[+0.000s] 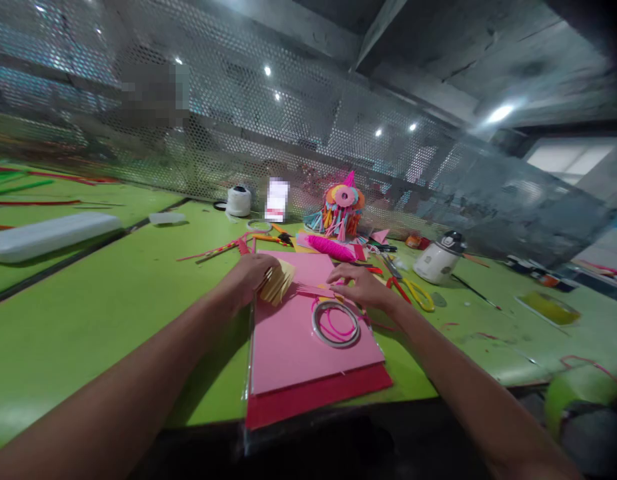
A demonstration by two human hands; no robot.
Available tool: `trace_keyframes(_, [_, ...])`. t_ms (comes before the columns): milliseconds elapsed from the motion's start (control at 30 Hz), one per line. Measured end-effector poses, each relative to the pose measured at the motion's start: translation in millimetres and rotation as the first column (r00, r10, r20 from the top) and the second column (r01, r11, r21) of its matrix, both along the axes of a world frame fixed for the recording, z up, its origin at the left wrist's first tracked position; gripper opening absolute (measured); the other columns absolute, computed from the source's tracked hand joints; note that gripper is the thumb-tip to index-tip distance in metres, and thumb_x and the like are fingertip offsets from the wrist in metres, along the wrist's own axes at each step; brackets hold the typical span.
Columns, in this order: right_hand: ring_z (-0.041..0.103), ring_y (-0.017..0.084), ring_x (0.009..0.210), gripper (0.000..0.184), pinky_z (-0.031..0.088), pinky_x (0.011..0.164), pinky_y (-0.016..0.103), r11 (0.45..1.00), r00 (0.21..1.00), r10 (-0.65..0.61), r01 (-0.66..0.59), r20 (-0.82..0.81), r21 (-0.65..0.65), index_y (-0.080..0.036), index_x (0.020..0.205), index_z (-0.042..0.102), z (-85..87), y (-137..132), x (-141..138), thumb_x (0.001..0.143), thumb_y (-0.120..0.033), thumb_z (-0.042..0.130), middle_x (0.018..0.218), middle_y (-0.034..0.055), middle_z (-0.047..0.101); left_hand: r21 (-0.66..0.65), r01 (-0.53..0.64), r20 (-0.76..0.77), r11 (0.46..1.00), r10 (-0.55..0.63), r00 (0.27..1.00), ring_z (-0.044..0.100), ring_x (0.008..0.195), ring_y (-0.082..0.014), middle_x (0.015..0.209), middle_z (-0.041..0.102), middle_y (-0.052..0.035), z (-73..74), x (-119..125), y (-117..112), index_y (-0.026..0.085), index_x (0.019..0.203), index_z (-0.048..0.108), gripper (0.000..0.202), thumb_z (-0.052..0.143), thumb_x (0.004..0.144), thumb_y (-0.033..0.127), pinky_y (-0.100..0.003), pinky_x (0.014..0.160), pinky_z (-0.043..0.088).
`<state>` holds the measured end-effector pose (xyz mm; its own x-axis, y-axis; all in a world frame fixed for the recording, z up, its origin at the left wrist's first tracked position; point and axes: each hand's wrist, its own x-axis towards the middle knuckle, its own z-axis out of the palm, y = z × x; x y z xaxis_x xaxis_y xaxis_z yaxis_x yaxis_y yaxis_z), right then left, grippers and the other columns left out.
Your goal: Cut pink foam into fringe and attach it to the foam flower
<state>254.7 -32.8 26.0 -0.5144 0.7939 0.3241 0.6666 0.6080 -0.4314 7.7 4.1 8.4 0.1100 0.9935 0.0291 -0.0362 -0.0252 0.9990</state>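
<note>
My left hand [251, 272] is closed round a folded, fan-like piece of pale yellow paper [278, 281] at the top left of a pink sheet [298, 340]. My right hand [361, 283] rests on the sheet's top right, fingers bent and pinching a thin pink strip [315, 289] that runs toward the yellow paper. A roll of clear tape [335, 325] lies on the pink sheet just below my right hand, with a loop of pink cord inside it. Under the pink sheet lies a red sheet [318, 397].
The green table [113, 293] carries yellow-handled scissors [413, 290], a pink fringed roll [331, 248], a colourful tasselled paper figure [341, 210], a white glue pot [438, 260], a white spool [238, 200] and a long white case [48, 235]. Perforated metal mesh stands behind.
</note>
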Motion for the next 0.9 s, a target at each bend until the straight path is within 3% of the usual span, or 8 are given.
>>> trace_keyframes(133, [0.056,0.020,0.093,0.025,0.043,0.081,0.032,0.996,0.974,0.074,-0.084,0.215,0.039,-0.016,0.100,0.064,9.1,-7.2,-0.1,0.076,-0.020,0.061,0.098,0.0087,0.065,0.042,-0.029,-0.087,0.999,0.033,0.996,0.042,0.043,-0.0100,0.046,0.048,0.0027,-1.9,-0.7,3.1,0.015,0.054,0.056,0.006,0.056,0.059,0.018,-0.022,0.043,0.029])
trace_keyframes(300, [0.054,0.020,0.089,0.014,0.042,0.078,0.031,0.980,0.887,0.070,-0.148,0.456,0.136,-0.015,0.088,0.065,12.0,-10.4,-8.0,0.082,-0.017,0.052,0.091,0.0097,0.065,0.070,-0.057,-0.240,0.996,0.072,0.968,0.041,0.039,-0.0101,0.041,0.049,0.0035,-4.6,-0.3,7.5,0.013,0.074,0.065,0.021,0.053,0.057,0.011,-0.022,0.043,0.027])
trace_keyframes(467, [0.053,0.020,0.082,0.019,0.040,0.075,0.031,0.965,0.832,0.038,-0.175,0.554,0.196,-0.014,0.074,0.064,6.7,-6.2,-14.1,0.085,-0.016,0.048,0.082,0.0104,0.064,0.088,-0.048,-0.292,0.995,0.072,0.954,0.040,0.037,-0.0100,0.041,0.048,0.0034,-8.0,-0.4,9.8,0.013,0.076,0.065,0.024,0.051,0.056,0.010,-0.022,0.042,0.026])
trace_keyframes(533, [0.054,0.020,0.080,0.018,0.040,0.073,0.031,0.970,0.866,0.028,-0.144,0.499,0.196,-0.013,0.074,0.064,5.3,-4.3,-14.2,0.084,-0.014,0.048,0.080,0.0102,0.064,0.094,-0.044,-0.295,0.995,0.070,0.953,0.039,0.037,-0.0097,0.041,0.048,0.0034,-8.3,-0.5,9.8,0.013,0.075,0.065,0.023,0.051,0.057,0.011,-0.022,0.041,0.026])
trace_keyframes(633, [0.055,0.017,0.073,0.015,0.041,0.068,0.028,0.988,0.959,-0.010,-0.033,0.282,0.148,-0.013,0.078,0.064,6.0,-2.7,-11.4,0.082,-0.015,0.050,0.078,0.0078,0.064,0.102,-0.043,-0.272,0.994,0.069,0.960,0.039,0.037,-0.0099,0.041,0.048,0.0035,-7.6,-0.4,9.1,0.014,0.073,0.065,0.021,0.051,0.057,0.011,-0.022,0.042,0.027])
trace_keyframes(733, [0.057,0.014,0.065,0.013,0.041,0.059,0.024,0.997,0.998,-0.060,0.059,-0.027,-0.059,-0.014,0.075,0.064,9.2,-3.0,-6.7,0.080,-0.020,0.053,0.072,0.0037,0.064,0.100,-0.043,-0.273,0.994,0.069,0.960,0.042,0.039,-0.0107,0.043,0.050,0.0027,-6.1,0.1,7.8,0.014,0.074,0.065,0.022,0.050,0.058,0.011,-0.022,0.043,0.028])
trace_keyframes(800, [0.059,0.014,0.065,0.013,0.044,0.060,0.024,0.969,0.970,-0.064,0.004,-0.236,-0.246,-0.014,0.075,0.063,12.0,-4.4,-4.3,0.080,-0.024,0.056,0.070,0.0024,0.064,0.090,-0.043,-0.289,0.995,0.067,0.955,0.043,0.039,-0.0106,0.045,0.050,0.0028,-5.0,0.5,7.0,0.014,0.076,0.065,0.023,0.050,0.058,0.011,-0.022,0.043,0.029])
trace_keyframes(900, [0.063,0.016,0.067,0.014,0.049,0.067,0.031,0.881,0.872,-0.055,-0.187,-0.487,-0.434,-0.014,0.078,0.062,16.1,-8.1,-3.8,0.077,-0.027,0.061,0.072,0.0038,0.067,0.103,-0.009,-0.277,0.995,0.038,0.960,0.039,0.038,-0.0090,0.046,0.049,0.0039,-4.2,1.4,6.1,0.014,0.081,0.062,0.025,0.051,0.059,0.010,-0.021,0.041,0.027])
